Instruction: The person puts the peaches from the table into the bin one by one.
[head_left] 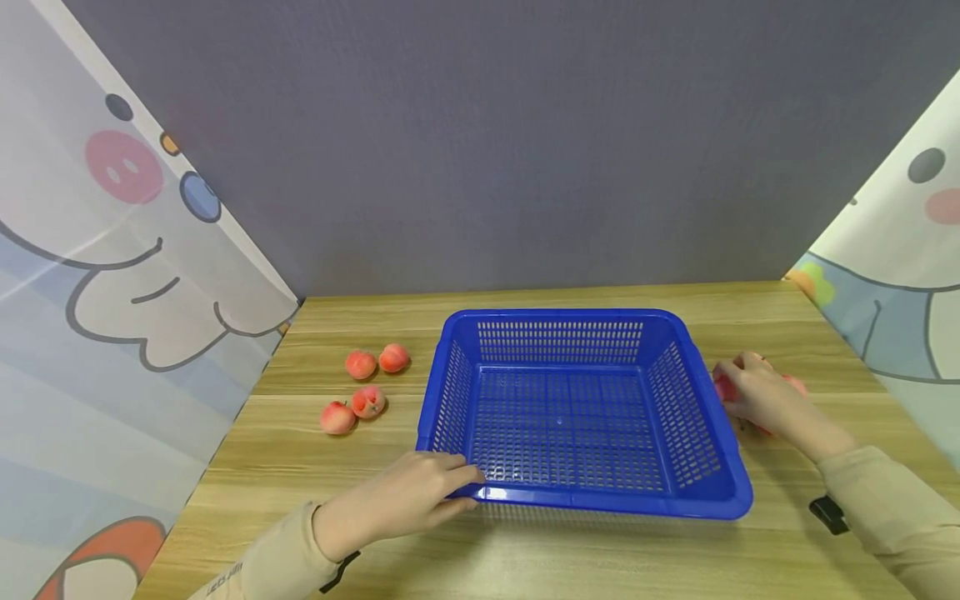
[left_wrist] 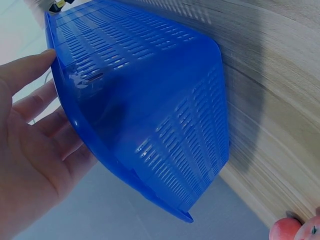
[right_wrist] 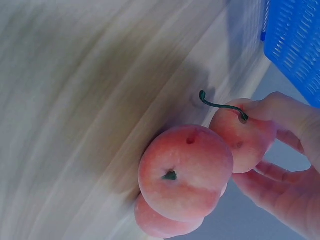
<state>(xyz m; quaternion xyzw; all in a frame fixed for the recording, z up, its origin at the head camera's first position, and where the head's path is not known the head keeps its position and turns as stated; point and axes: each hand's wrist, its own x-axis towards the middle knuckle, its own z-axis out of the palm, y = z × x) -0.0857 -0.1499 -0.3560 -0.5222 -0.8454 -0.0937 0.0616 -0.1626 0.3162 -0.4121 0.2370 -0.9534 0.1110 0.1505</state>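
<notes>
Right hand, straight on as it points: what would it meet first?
Likely the blue rectangular plastic basket's right wall, past the round pink peach the hand pinches; depth is unclear.

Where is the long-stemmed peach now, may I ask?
In the right wrist view, right of centre, the right hand holds the long-stemmed peach beside another peach.

From where I stand, the basket (head_left: pixel 570 499) is a deep blue plastic rectangle with rounded corners, a broad smooth rim, and slotted walls and floor, sitting open side up on the bench (head_left: pixel 247 483). Just beside the basket's right wall is the pinched peach (right_wrist: pixel 240 142), round and pinkish red, its thin, curved green stem poking out; whether it touches the wood I can't tell.
</notes>
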